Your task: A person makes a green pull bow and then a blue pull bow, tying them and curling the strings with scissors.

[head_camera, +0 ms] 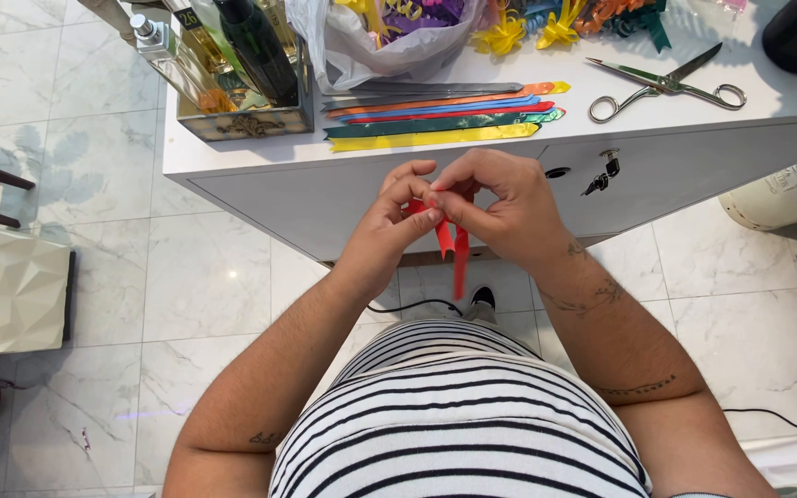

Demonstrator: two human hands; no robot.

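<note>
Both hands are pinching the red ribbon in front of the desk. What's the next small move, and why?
Probably tighten the fold: the left hand and right hand pinch the red ribbon together at its top, while its tails hang loose below. The scissors lie untouched on the desk, so cutting looks premature.

The scene is brightly and evenly lit, as if by daylight from above. The white table (232, 157) top is nearly washed out, and detail is lost at its far edge. A small glare spot is seen on the marble floor (230, 274) left of the table, and a faint purple smear lower down. Soft shadow is cast below the table's front edge. The scissors (666, 88) on the table are rendered sharply. Straight lines are bowed toward the frame corners by the wide lens.
</note>
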